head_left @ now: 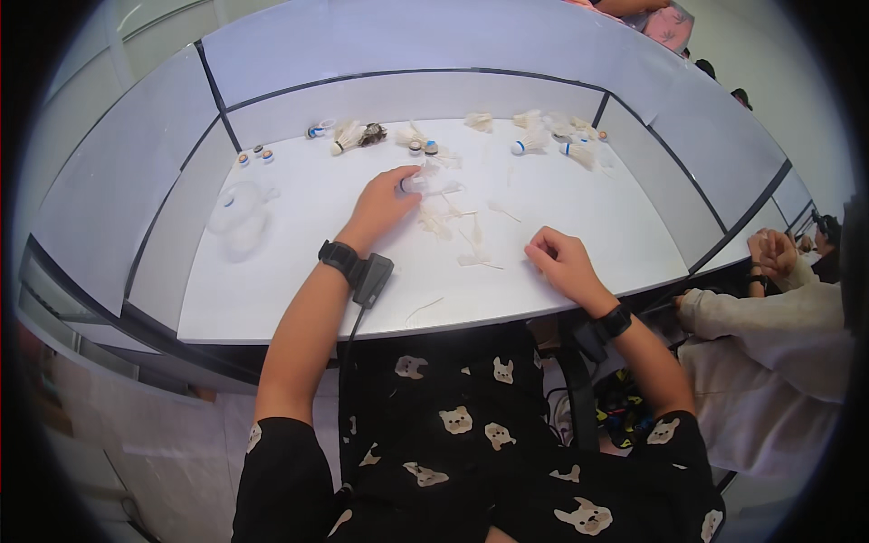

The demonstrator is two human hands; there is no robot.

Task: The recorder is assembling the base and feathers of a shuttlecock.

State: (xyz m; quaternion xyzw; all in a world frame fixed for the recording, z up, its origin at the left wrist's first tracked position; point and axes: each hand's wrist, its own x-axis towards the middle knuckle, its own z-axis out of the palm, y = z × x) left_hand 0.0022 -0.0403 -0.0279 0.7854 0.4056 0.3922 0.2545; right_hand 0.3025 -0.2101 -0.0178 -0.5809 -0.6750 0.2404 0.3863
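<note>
My left hand [382,206] is closed around a shuttlecock [415,185] above the middle of the white table. Its white head and a dark blue band show at the fingertips, with pale feathers close by; the rest is hidden by the hand. Loose white feathers [439,223] lie scattered just right of and below that hand, and a single feather [503,211] lies farther right. My right hand [563,262] rests near the table's right front, fingers curled together. Whether anything is inside its fingers cannot be made out.
Feathered shuttlecocks [530,145] and bare shuttlecock heads [415,147] line the back. More loose heads [267,156] sit at the back left, above a clear plastic bundle [240,217]. White panels [416,95] enclose the table [579,312]. Another person's hands [775,249] show at the right.
</note>
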